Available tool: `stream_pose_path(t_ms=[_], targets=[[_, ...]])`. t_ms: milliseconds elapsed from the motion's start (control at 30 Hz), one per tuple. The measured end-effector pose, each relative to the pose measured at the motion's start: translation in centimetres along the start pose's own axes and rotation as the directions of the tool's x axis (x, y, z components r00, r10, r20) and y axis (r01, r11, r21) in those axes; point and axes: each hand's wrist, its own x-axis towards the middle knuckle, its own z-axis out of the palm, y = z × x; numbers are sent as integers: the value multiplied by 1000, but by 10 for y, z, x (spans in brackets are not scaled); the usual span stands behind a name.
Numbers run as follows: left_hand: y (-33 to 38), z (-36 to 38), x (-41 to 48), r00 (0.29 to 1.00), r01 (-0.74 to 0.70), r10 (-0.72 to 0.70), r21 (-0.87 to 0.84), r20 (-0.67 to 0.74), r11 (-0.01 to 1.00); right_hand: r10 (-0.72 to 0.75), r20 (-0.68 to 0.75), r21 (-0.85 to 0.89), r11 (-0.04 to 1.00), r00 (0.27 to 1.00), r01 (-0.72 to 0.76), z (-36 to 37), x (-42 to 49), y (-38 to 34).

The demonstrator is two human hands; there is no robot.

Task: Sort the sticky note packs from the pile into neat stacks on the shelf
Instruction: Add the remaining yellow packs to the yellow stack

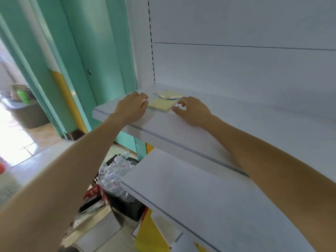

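Both of the person's hands are up on the white metal shelf (183, 130), just above the middle of the frame, with a flat pale-yellow square sticky note pack (160, 105) lying between them. The left hand (131, 107) has its fingers bent down against the pack's left edge, but the tips are hidden behind the knuckles, so it's impossible to tell whether it's gripping or just nudging. The right hand (191, 110) is loosely curled, with thumb and forefinger at the pack's right corner. It could be a light pinch or only a touch; that can't be called either.

Just behind sits a second, shiny plastic-wrapped pale-yellow pack (170, 95), close to the shelf's back corner.

Handling-wise these are probably light, thin and fairly stiff as a block, and the film wrap looks slippery. Best bet is pinching opposite edges, since pressing on top would likely make one slide.
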Motion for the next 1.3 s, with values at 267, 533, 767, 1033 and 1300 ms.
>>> stream_pose_path(t_ms=[267, 533, 767, 1033, 1300], targets=[[-42, 26, 79, 998, 13, -7, -105, 60, 994, 152, 10, -102, 983, 988, -150, 33, 48, -7], [-13, 58, 142, 971, -77, 90, -68, 222, 995, 311, -46, -35, 949, 949, -313, 3, 40, 37], [-3, 83, 147, 967, -113, 130, -89, 221, 990, 476, -123, -8, 877, 871, -481, 0, 23, 34], [-11, 78, 146, 955, -84, 161, -296, 248, 952, 510, -2, 137, 852, 860, -505, -3, 21, 34], [-6, 73, 141, 964, -90, 202, -505, 172, 858, 494, -47, 241, 849, 868, -470, -3, 18, 32]])
